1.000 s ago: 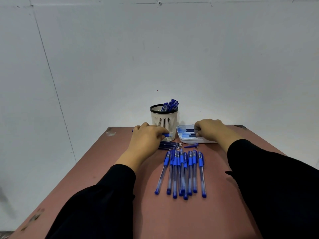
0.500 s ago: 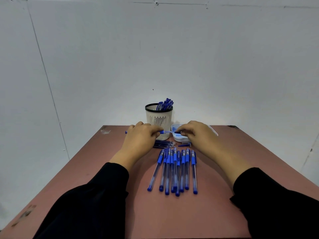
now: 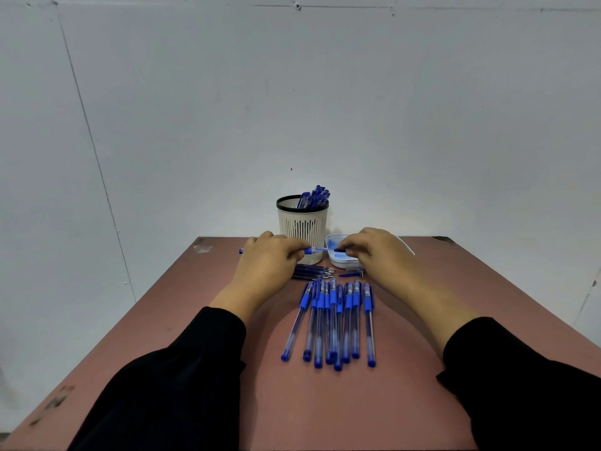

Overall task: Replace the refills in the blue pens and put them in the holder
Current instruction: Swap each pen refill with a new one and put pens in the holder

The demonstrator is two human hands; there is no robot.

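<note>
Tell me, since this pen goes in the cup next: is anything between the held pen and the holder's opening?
Nothing visible blocks it. The pen, held between the left hand and right hand, lies just in front of the holder. Pens already in the holder lean right, leaving the opening's left side free.

A bare workroom: plain white panelled wall point(image 3: 292, 109) behind a scuffed reddish table point(image 3: 325, 402).

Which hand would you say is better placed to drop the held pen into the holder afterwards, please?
Probably the left. The left hand grips the pen by its barrel, right beside the holder. The right hand only pinches its tip, over the tray.
</note>
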